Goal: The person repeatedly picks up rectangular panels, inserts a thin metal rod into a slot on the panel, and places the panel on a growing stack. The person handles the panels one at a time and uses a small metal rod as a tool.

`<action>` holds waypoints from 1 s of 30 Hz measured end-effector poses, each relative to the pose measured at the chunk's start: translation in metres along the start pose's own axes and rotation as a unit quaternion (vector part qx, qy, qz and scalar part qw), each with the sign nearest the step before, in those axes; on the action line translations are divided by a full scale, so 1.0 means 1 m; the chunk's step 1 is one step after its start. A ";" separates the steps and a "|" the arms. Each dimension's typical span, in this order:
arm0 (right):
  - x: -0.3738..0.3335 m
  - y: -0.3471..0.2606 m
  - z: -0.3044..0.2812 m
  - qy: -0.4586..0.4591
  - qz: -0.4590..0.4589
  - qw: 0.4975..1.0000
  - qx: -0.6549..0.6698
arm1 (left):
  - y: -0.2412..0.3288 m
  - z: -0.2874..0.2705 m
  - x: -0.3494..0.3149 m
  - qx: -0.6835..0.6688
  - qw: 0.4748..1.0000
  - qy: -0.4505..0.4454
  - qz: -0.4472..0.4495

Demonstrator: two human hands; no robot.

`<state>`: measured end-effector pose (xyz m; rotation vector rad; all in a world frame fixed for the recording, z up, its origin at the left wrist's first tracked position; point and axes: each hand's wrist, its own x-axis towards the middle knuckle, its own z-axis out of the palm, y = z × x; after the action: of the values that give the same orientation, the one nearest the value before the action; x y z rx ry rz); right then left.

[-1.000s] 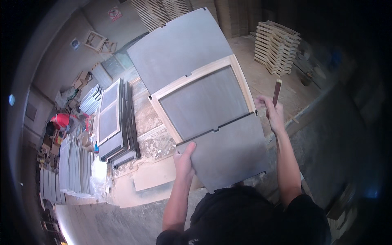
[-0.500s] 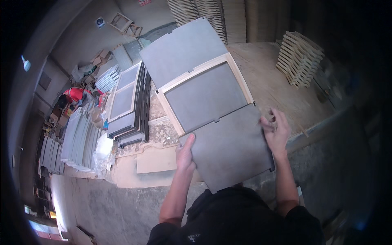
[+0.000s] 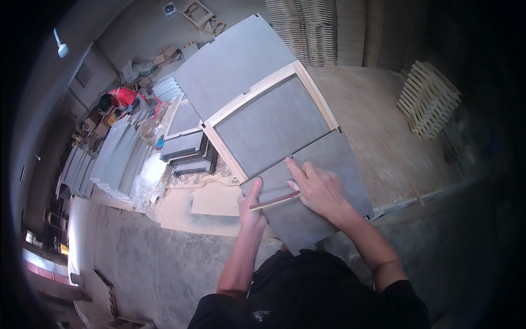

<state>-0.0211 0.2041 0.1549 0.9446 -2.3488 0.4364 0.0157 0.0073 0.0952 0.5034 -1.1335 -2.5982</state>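
A long grey panel (image 3: 301,233) slants away from my body, and a pale wooden frame (image 3: 222,143) surrounds its middle section. My left hand (image 3: 252,205) grips the panel's left edge, thumb on top and fingers hidden beneath. Over the near section, my right hand (image 3: 323,192) has its index finger stretched to a small notch at the near edge of the framed section. Its other fingers curl at the right end of a thin wooden strip (image 3: 274,201) with a reddish-brown side. The strip lies across the panel, its left end close to my left hand.
More dark-edged framed panels (image 3: 189,148) are stacked left of the panel. Grey boards (image 3: 118,159) stand in rows farther left, near plastic wrap (image 3: 150,172). A person in red (image 3: 123,97) bends over there. Slatted wooden stacks (image 3: 430,101) stand on the right and at the back.
My right hand has moved from the panel's right edge leftward onto its near section. The wooden strip now shows there. My left hand keeps its hold, and the whole view has shifted.
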 end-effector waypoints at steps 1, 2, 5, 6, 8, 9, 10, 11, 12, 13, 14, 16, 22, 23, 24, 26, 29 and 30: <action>0.003 -0.001 0.003 0.000 -0.011 1.000 -0.004 | 0.003 0.001 -0.003 -0.005 1.000 -0.001 0.007; 0.006 -0.002 0.005 0.000 -0.021 1.000 -0.009 | 0.005 0.001 -0.005 -0.010 1.000 -0.003 0.014; 0.013 -0.006 0.009 0.020 -0.042 0.999 -0.003 | 0.009 -0.003 -0.009 -0.015 1.000 0.016 0.021; 0.014 -0.006 0.009 0.020 -0.052 0.998 -0.007 | 0.010 -0.003 -0.010 -0.015 0.999 0.025 0.029; 0.017 -0.006 0.010 0.020 -0.070 0.997 -0.015 | 0.011 -0.002 -0.012 -0.014 0.998 0.040 0.043; 0.018 -0.006 0.011 0.019 -0.076 0.997 -0.013 | 0.011 -0.003 -0.013 -0.019 0.998 0.040 0.045; 0.019 -0.005 0.011 0.019 -0.082 0.996 -0.011 | 0.010 -0.005 -0.012 -0.025 0.998 0.039 0.046; 0.019 -0.005 0.012 0.019 -0.087 0.996 -0.009 | 0.009 -0.007 -0.012 -0.031 0.998 0.038 0.047; 0.019 -0.004 0.013 0.017 -0.092 0.996 -0.006 | 0.006 -0.009 -0.010 -0.036 0.997 0.038 0.052; 0.019 -0.004 0.015 0.015 -0.097 0.995 -0.004 | 0.004 -0.013 -0.008 -0.040 0.997 0.038 0.056; 0.019 -0.003 0.016 0.013 -0.102 0.995 -0.001 | 0.001 -0.016 -0.006 -0.045 0.996 0.039 0.061; 0.018 -0.002 0.018 0.013 -0.103 0.995 -0.002 | -0.003 -0.016 -0.004 -0.036 0.996 0.055 0.063; 0.021 0.009 0.017 0.023 -0.076 0.997 0.019 | -0.007 -0.015 -0.004 -0.035 0.994 0.070 0.079; 0.024 0.011 0.014 0.024 -0.072 0.997 0.018 | -0.007 -0.016 -0.004 -0.033 0.994 0.066 0.080; 0.026 0.012 0.012 0.018 -0.074 0.997 0.016 | -0.006 -0.016 -0.004 -0.035 0.994 0.065 0.077; 0.029 0.012 0.010 0.006 -0.079 0.997 0.013 | -0.006 -0.015 -0.005 -0.039 0.995 0.062 0.073; 0.030 0.012 0.010 0.008 -0.083 0.996 0.013 | -0.006 -0.016 -0.003 -0.038 0.992 0.069 0.098; 0.030 0.011 0.010 0.011 -0.086 0.996 0.019 | -0.005 -0.014 -0.004 -0.044 0.991 0.066 0.109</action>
<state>-0.0502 0.1917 0.1644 1.1428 -2.2248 0.4227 0.0248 0.0032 0.0831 0.4947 -0.9684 -2.3769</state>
